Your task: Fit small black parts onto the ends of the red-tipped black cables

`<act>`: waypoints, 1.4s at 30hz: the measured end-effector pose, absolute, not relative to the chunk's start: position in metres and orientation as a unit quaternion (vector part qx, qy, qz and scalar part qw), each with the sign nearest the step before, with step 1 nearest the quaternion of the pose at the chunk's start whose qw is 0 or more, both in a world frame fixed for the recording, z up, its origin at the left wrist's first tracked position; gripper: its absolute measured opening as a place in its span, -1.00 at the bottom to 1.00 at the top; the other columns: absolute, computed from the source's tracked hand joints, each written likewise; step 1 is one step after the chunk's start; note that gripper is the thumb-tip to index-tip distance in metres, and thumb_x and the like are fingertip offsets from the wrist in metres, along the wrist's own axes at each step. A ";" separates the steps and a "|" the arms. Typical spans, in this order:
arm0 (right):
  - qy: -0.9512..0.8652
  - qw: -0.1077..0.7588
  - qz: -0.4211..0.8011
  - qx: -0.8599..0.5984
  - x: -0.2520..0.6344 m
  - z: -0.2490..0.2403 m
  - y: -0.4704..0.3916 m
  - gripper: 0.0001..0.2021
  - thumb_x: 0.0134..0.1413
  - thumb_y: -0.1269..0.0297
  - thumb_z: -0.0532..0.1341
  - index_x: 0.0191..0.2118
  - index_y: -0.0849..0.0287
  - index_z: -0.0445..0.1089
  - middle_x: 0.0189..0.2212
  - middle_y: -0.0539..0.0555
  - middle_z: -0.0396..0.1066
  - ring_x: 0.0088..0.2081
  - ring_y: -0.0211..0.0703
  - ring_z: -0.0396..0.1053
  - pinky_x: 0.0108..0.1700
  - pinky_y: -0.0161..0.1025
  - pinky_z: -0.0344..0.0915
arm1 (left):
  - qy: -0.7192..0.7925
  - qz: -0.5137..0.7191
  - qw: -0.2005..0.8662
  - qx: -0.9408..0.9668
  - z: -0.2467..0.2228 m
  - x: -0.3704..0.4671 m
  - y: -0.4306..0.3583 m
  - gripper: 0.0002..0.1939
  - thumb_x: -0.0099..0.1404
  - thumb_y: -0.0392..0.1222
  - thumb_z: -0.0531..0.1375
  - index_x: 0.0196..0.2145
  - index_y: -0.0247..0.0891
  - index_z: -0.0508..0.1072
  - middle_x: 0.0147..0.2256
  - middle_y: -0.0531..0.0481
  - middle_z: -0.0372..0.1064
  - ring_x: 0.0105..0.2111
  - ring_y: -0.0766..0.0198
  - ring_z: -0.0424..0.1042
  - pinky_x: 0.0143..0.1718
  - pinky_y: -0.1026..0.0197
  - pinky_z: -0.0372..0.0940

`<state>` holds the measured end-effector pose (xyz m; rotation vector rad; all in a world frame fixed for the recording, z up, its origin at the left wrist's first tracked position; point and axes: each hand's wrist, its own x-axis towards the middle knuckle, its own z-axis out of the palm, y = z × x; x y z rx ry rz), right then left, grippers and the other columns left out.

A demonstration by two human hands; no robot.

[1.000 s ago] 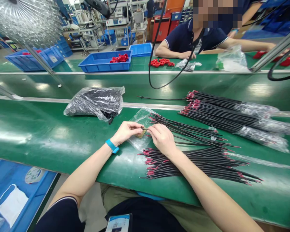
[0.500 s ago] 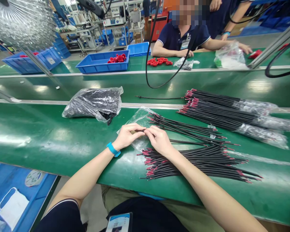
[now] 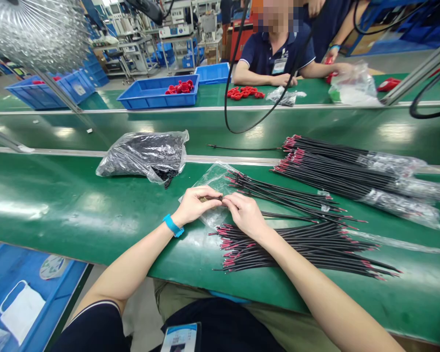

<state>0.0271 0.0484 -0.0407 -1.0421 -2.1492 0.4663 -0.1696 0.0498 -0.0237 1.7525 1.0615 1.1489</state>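
Observation:
My left hand (image 3: 195, 205), with a blue band at the wrist, pinches a small dark part at its fingertips; its exact kind is too small to tell. Against it, my right hand (image 3: 244, 212) is closed on a black cable (image 3: 289, 216) that trails out to the right. A clear plastic bag (image 3: 214, 178) lies beneath and behind both hands. Just beyond my right hand is a loose group of black cables (image 3: 289, 193) with red ends. Nearer to me, under my right forearm, a larger pile of such cables (image 3: 326, 244) is spread on the green table (image 3: 106, 210).
A plastic bag of black parts (image 3: 143, 154) lies at the back left. Bundled cables (image 3: 337, 171) in plastic sleeves lie at the back right. Across the table sits a co-worker (image 3: 275, 58) near red parts (image 3: 245, 93) and a blue bin (image 3: 157, 93). A black cord (image 3: 227, 107) hangs down.
My two hands stay together at nearly the same spot, with only slight finger movement. Across the table, the co-worker's outstretched hand has drawn back towards the clear bag.

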 end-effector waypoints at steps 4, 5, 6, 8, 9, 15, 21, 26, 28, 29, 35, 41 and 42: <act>-0.837 0.325 0.198 -0.393 0.028 -0.039 0.049 -0.67 0.38 0.28 0.00 -0.34 0.19 0.43 -0.39 0.06 0.46 -0.35 -0.25 0.38 -0.25 -0.33 0.22 | 0.395 0.449 0.384 0.703 -0.024 -0.168 0.047 -0.81 0.15 -0.06 0.38 -0.30 -0.19 0.63 -0.27 -0.10 0.57 -0.24 0.16 0.52 -0.13 0.11 0.38; -0.838 0.318 0.204 -0.393 0.028 -0.037 0.049 -0.68 0.38 0.28 0.00 -0.35 0.18 0.43 -0.37 0.05 0.47 -0.34 -0.26 0.39 -0.25 -0.33 0.21 | 0.392 0.446 0.383 0.708 -0.024 -0.167 0.047 -0.81 0.16 -0.06 0.38 -0.29 -0.19 0.63 -0.27 -0.10 0.57 -0.23 0.16 0.52 -0.11 0.10 0.38; -0.841 0.310 0.203 -0.394 0.029 -0.034 0.049 -0.68 0.38 0.28 0.01 -0.35 0.18 0.43 -0.36 0.04 0.48 -0.33 -0.26 0.40 -0.25 -0.34 0.21 | 0.388 0.440 0.383 0.714 -0.023 -0.168 0.047 -0.80 0.17 -0.05 0.37 -0.28 -0.19 0.63 -0.26 -0.10 0.57 -0.22 0.15 0.52 -0.10 0.10 0.38; -0.853 0.296 0.167 -0.396 0.031 -0.026 0.047 -0.68 0.38 0.26 0.01 -0.32 0.18 0.45 -0.36 0.05 0.48 -0.33 -0.26 0.39 -0.26 -0.33 0.18 | 0.382 0.423 0.383 0.727 -0.020 -0.171 0.050 -0.73 0.18 -0.04 0.36 -0.20 -0.20 0.61 -0.21 -0.11 0.56 -0.18 0.14 0.51 -0.08 0.10 0.37; -0.859 0.292 0.130 -0.400 0.033 -0.021 0.047 -0.68 0.39 0.25 0.01 -0.29 0.18 0.46 -0.36 0.06 0.48 -0.33 -0.25 0.38 -0.26 -0.32 0.17 | 0.388 0.420 0.374 0.730 -0.018 -0.176 0.053 -0.69 0.19 -0.03 0.35 -0.14 -0.21 0.59 -0.19 -0.12 0.55 -0.18 0.15 0.51 -0.07 0.11 0.37; -0.847 0.245 -0.128 -0.453 0.064 0.001 0.061 -0.70 0.37 0.24 0.02 -0.10 0.19 0.48 -0.37 0.15 0.43 -0.33 -0.16 0.28 -0.28 -0.19 0.05 | 0.669 0.287 0.029 0.685 -0.013 -0.233 0.084 -0.71 0.36 0.00 0.16 -0.26 -0.27 0.54 -0.21 -0.16 0.48 -0.16 0.09 0.45 -0.09 0.11 0.29; -0.844 0.138 -0.162 -0.492 0.079 -0.005 0.077 -0.77 0.24 0.26 0.19 -0.11 0.30 0.47 -0.17 0.24 0.41 -0.17 -0.01 0.28 -0.16 -0.13 0.07 | 0.756 0.059 -0.071 0.649 -0.028 -0.264 0.099 -0.77 0.35 -0.14 0.13 -0.14 -0.28 0.49 -0.12 -0.22 0.41 -0.09 0.00 0.43 -0.14 0.09 0.27; -0.882 0.090 -0.040 -0.460 0.065 -0.008 0.064 -0.80 0.15 0.17 0.30 -0.25 0.23 0.49 -0.28 0.14 0.41 -0.20 -0.07 0.34 -0.20 -0.20 0.10 | 0.757 0.061 -0.075 0.647 -0.032 -0.262 0.100 -0.77 0.35 -0.21 0.09 -0.10 -0.27 0.47 -0.12 -0.21 0.42 -0.08 0.01 0.42 -0.13 0.08 0.28; -0.892 0.054 0.002 -0.449 0.062 -0.011 0.061 -0.86 0.15 0.23 0.30 -0.30 0.21 0.47 -0.31 0.11 0.43 -0.24 -0.10 0.37 -0.22 -0.22 0.11 | 0.759 0.059 -0.076 0.643 -0.031 -0.262 0.101 -0.77 0.35 -0.23 0.08 -0.11 -0.30 0.46 -0.11 -0.22 0.42 -0.08 0.00 0.42 -0.14 0.07 0.28; -0.895 0.040 0.021 -0.444 0.061 -0.012 0.060 -0.88 0.16 0.27 0.29 -0.33 0.21 0.46 -0.33 0.10 0.44 -0.26 -0.12 0.39 -0.23 -0.24 0.12 | 0.760 0.056 -0.076 0.643 -0.031 -0.262 0.101 -0.77 0.35 -0.23 0.08 -0.12 -0.31 0.46 -0.11 -0.23 0.42 -0.08 -0.01 0.42 -0.15 0.07 0.29; -0.873 0.134 0.095 -0.460 0.059 -0.018 0.062 -0.91 0.27 0.32 0.16 -0.25 0.18 0.38 -0.38 0.03 0.47 -0.39 -0.19 0.41 -0.33 -0.29 0.16 | 0.758 0.072 -0.085 0.643 -0.026 -0.259 0.097 -0.83 0.34 -0.20 0.11 -0.18 -0.30 0.45 -0.12 -0.24 0.39 -0.08 -0.04 0.42 -0.17 0.06 0.28; -0.845 0.302 0.140 -0.418 0.029 -0.042 0.061 -0.83 0.30 0.28 0.12 -0.17 0.16 0.46 -0.27 0.08 0.50 -0.25 -0.17 0.45 -0.19 -0.28 0.28 | 0.753 0.128 -0.078 0.641 -0.021 -0.256 0.093 -0.89 0.32 -0.24 0.15 -0.19 -0.28 0.39 -0.20 -0.21 0.41 -0.15 -0.02 0.44 -0.17 0.06 0.26; -0.849 0.300 0.134 -0.413 0.026 -0.045 0.061 -0.81 0.31 0.29 0.12 -0.17 0.17 0.47 -0.27 0.09 0.49 -0.25 -0.17 0.44 -0.18 -0.28 0.29 | 0.751 0.151 -0.075 0.639 -0.021 -0.256 0.093 -0.88 0.30 -0.27 0.15 -0.19 -0.27 0.38 -0.21 -0.19 0.41 -0.17 0.00 0.44 -0.17 0.07 0.25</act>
